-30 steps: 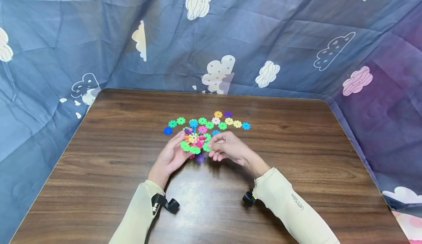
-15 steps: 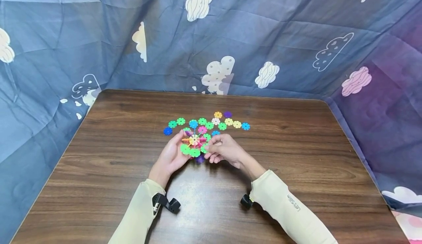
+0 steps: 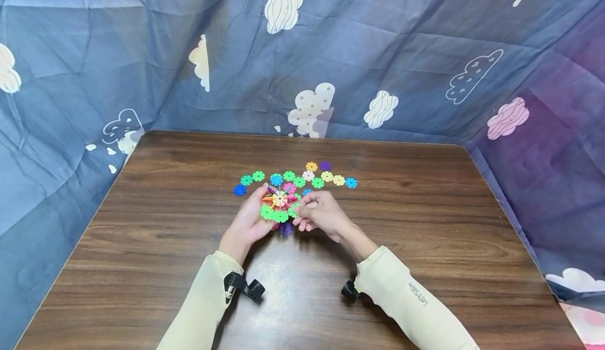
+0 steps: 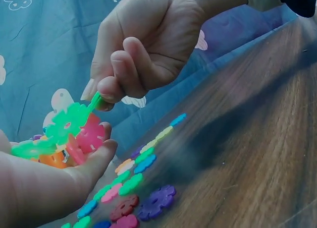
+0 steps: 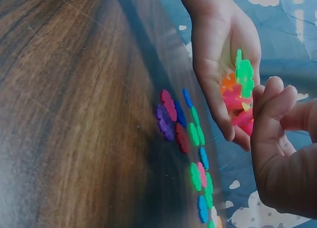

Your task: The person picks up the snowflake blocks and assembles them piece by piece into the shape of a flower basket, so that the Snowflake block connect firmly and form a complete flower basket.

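Note:
My left hand (image 3: pixel 249 219) cradles a cluster of interlocking snowflake discs (image 3: pixel 280 198), its fingers curled round one side. A cream disc sits at the middle, with orange and pink ones standing out around it. Green discs (image 3: pixel 281 216) are fitted along the near side. Thumb and fingers of my right hand (image 3: pixel 323 214) pinch another green disc (image 4: pixel 95 103) at the cluster's right side. In the left wrist view this disc is seen edge-on, touching or very near a green disc (image 4: pixel 69 124) of the cluster. Fingers hide most of it in the right wrist view.
Loose discs lie in uneven rows behind the hands, among them a blue disc (image 3: pixel 240 189), an orange disc (image 3: pixel 311 166) and a light-blue disc (image 3: pixel 351 182). A purple disc (image 3: pixel 285 229) lies beneath the cluster. Patterned cloth (image 3: pixel 227 76) hangs behind the wooden table (image 3: pixel 406 192).
My right hand has shifted slightly left with the green disc, closer to the cluster. The cluster has tilted a little in my left hand. The loose discs lie as before.

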Motion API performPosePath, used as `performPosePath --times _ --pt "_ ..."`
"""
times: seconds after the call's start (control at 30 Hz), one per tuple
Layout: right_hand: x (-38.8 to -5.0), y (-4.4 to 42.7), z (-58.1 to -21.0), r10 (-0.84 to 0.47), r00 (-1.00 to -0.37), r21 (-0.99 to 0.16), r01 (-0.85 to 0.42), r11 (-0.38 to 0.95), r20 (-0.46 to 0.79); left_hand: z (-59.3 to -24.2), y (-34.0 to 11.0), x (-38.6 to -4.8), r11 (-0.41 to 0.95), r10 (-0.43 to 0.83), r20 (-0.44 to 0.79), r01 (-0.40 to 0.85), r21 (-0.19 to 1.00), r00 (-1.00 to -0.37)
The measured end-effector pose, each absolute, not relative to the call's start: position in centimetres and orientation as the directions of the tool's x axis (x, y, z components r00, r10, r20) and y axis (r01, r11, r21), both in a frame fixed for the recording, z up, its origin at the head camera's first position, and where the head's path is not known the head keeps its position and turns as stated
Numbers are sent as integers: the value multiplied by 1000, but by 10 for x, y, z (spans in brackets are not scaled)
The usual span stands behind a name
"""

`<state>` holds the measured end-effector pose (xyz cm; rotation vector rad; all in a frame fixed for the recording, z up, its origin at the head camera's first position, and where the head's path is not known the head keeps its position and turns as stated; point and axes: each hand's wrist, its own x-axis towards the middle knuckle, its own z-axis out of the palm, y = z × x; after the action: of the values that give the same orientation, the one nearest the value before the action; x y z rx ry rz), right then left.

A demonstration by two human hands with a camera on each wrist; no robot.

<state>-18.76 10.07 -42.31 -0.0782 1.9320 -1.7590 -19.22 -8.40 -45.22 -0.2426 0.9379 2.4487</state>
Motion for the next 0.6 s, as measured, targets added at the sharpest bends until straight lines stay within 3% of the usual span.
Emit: performPosePath --times 0.43,0.6 --pt "-189 99 -423 -328 -883 -941 303 150 -337 -449 -76 -195 -646 340 -345 -483 591 -875" --pt "-191 103 -423 -338 -874 -935 299 190 -348 -451 -80 -196 -682 369 -332 -496 538 -868"
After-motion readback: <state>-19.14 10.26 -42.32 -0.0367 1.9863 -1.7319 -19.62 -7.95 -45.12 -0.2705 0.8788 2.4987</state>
